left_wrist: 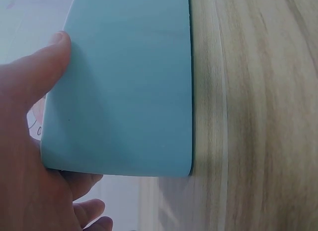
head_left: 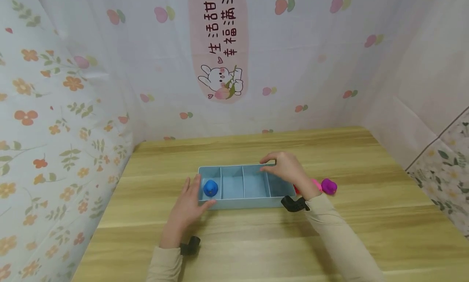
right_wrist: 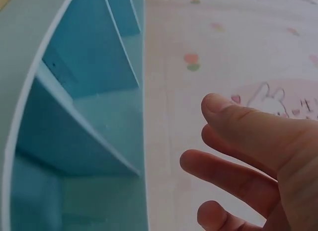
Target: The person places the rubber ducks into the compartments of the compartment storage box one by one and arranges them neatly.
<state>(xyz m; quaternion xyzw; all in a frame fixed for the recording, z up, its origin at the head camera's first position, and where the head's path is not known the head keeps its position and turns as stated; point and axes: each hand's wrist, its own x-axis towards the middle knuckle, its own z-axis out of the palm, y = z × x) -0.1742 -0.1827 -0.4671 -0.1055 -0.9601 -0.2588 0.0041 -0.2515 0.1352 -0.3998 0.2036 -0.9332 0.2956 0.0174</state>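
Note:
A light blue divided box [head_left: 242, 203] lies lengthwise on the table. In its leftmost compartment sits a small blue toy duck [head_left: 210, 188]. My left hand [head_left: 187, 204] touches the box's left end, fingers extended along the side and thumb near the front edge; the left wrist view shows the thumb [left_wrist: 54, 57] against the rim. Above the right half of the box is my right hand [head_left: 287, 166], thumb and index finger apart. Nothing appears between those loosely bent fingers [right_wrist: 223, 176] in the right wrist view.
Right of the box, a purple toy duck [head_left: 329, 186] and a pink toy [head_left: 316, 185] stand close together. A red toy [head_left: 296, 190] is mostly hidden behind my right wrist. A patterned cloth [head_left: 161, 70] hangs behind the wooden table [head_left: 249, 241].

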